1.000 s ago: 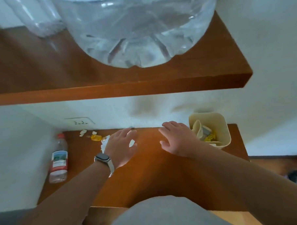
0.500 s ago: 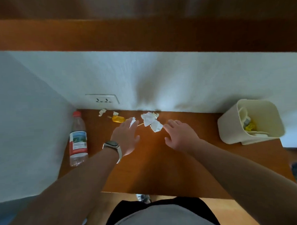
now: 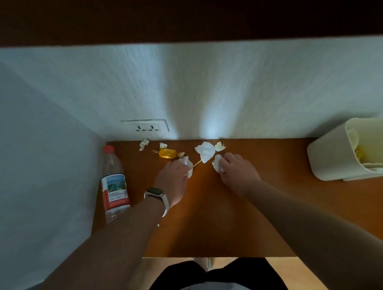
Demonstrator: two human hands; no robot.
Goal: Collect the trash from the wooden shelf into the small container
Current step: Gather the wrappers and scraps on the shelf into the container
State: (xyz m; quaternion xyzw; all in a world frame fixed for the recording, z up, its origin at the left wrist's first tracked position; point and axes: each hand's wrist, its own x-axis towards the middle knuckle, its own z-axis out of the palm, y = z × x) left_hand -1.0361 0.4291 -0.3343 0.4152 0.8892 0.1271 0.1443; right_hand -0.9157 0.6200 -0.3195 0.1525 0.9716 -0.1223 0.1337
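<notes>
Head view: both hands, flat and empty half a second ago, have closed. The left hand pinches a paper scrap and the right hand grips a second scrap. A yellow wrapper lies just beyond them on the shelf; the container stands well right of the right hand.

bottle label, print too blurred
</notes>
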